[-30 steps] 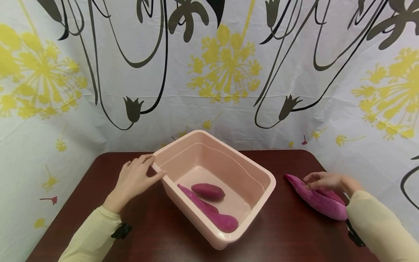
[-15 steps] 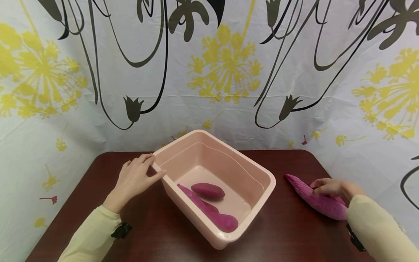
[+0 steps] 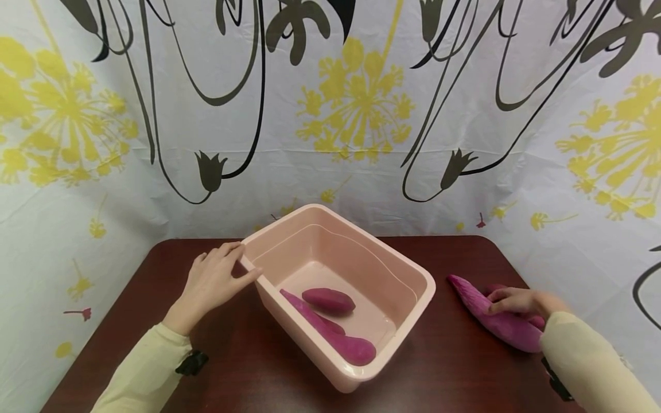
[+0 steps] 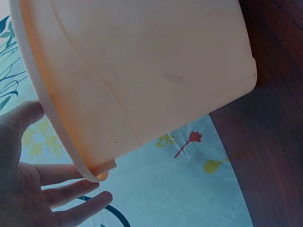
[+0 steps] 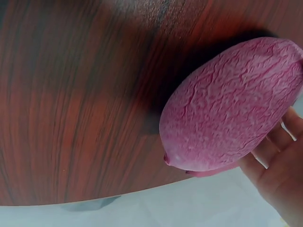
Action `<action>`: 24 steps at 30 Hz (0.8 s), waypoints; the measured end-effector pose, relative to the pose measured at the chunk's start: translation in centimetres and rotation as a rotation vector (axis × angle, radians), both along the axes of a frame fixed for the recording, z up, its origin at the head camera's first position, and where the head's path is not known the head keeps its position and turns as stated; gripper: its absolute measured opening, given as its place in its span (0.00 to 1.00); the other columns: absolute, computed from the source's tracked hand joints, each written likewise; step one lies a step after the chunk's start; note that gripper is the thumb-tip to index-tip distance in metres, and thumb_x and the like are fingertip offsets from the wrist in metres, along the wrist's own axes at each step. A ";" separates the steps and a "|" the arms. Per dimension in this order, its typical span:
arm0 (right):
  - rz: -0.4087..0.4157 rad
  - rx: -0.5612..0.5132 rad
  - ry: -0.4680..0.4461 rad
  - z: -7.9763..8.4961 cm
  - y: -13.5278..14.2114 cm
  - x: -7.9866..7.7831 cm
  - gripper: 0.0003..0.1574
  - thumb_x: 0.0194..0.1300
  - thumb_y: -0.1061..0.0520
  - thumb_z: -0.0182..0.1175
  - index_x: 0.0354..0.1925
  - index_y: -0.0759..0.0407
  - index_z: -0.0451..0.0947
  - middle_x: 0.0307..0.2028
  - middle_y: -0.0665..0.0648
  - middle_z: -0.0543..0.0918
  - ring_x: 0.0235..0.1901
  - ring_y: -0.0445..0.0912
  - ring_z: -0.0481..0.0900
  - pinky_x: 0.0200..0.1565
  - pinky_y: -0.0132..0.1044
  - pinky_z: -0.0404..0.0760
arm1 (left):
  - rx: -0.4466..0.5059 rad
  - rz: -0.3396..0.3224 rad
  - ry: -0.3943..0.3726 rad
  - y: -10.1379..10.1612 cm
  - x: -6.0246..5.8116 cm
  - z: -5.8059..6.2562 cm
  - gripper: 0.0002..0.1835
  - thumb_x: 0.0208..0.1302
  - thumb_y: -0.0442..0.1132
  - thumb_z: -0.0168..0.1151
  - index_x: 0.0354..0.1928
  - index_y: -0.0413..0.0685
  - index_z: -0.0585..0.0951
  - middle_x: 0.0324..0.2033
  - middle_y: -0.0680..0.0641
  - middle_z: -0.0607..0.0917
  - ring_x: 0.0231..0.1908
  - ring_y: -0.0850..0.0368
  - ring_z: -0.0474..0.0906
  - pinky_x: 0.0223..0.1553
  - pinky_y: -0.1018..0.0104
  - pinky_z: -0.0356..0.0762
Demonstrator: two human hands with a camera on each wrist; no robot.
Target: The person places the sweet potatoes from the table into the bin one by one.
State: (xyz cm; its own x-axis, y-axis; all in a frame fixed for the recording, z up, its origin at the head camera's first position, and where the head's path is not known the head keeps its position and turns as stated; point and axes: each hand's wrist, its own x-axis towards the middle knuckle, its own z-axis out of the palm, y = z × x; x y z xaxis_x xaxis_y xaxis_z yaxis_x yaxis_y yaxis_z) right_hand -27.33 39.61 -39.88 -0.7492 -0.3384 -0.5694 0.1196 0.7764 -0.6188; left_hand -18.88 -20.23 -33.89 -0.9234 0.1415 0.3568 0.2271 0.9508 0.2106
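Beside a tilted pale pink plastic tub (image 3: 392, 264) on the dark table, my left hand (image 3: 212, 287) rests at the rim's left corner, its fingers fairly straight. The left wrist view has the thumb and fingers of this left hand (image 4: 28, 189) touching the rim. At the table's right, my right hand (image 3: 527, 301) holds a long magenta sweet potato (image 3: 511, 331), thumb on its near side. Its wrinkled skin fills much of the right wrist view, hiding some fingertips. A smaller dark magenta sweet potato (image 3: 537, 322) lies behind it, mostly hidden by the hand.
Inside the tub lie a long sweet potato (image 3: 356, 350), a short one (image 3: 329, 300) and another partly hidden one (image 3: 333, 327). A white cloth (image 3: 330, 183) with yellow and grey flower prints hangs behind the table (image 3: 434, 367).
My right hand has come down onto the long sweet potato and its thumb now lies against it. The long sweet potato has shifted slightly towards me. My left hand and the tub have not moved.
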 end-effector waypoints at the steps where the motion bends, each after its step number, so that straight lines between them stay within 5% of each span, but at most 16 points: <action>1: -0.016 0.007 -0.007 0.0 -0.1 0.1 0.22 0.56 0.55 0.57 0.45 0.68 0.68 0.42 0.62 0.69 0.43 0.53 0.67 0.42 0.47 0.69 | 0.001 0.000 -0.001 0.0 0.0 0.0 0.36 0.51 0.61 0.56 0.53 0.37 0.73 0.49 0.38 0.73 0.48 0.42 0.69 0.48 0.40 0.58; 18: -0.085 -0.053 -0.058 -1.1 -1.0 0.9 0.28 0.58 0.49 0.56 0.52 0.65 0.67 0.50 0.67 0.66 0.53 0.62 0.60 0.45 0.59 0.65 | 0.002 -0.001 -0.004 0.0 0.0 -0.1 0.37 0.51 0.62 0.55 0.53 0.37 0.73 0.50 0.38 0.73 0.48 0.42 0.68 0.48 0.40 0.57; 24: -0.075 -0.160 -0.101 -2.0 -0.8 0.6 0.26 0.60 0.51 0.54 0.52 0.66 0.65 0.47 0.60 0.69 0.46 0.52 0.67 0.43 0.45 0.69 | -0.001 -0.001 -0.004 0.0 0.0 0.0 0.37 0.51 0.62 0.55 0.53 0.37 0.73 0.50 0.38 0.73 0.48 0.42 0.68 0.48 0.39 0.57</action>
State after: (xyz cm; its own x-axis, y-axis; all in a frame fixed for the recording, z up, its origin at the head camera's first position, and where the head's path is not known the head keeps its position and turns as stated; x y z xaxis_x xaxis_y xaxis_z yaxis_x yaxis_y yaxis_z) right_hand -26.77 38.78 -41.84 -0.7175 -0.3754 -0.5867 0.2415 0.6560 -0.7151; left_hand -18.92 -20.27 -33.88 -0.9248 0.1431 0.3525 0.2275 0.9507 0.2108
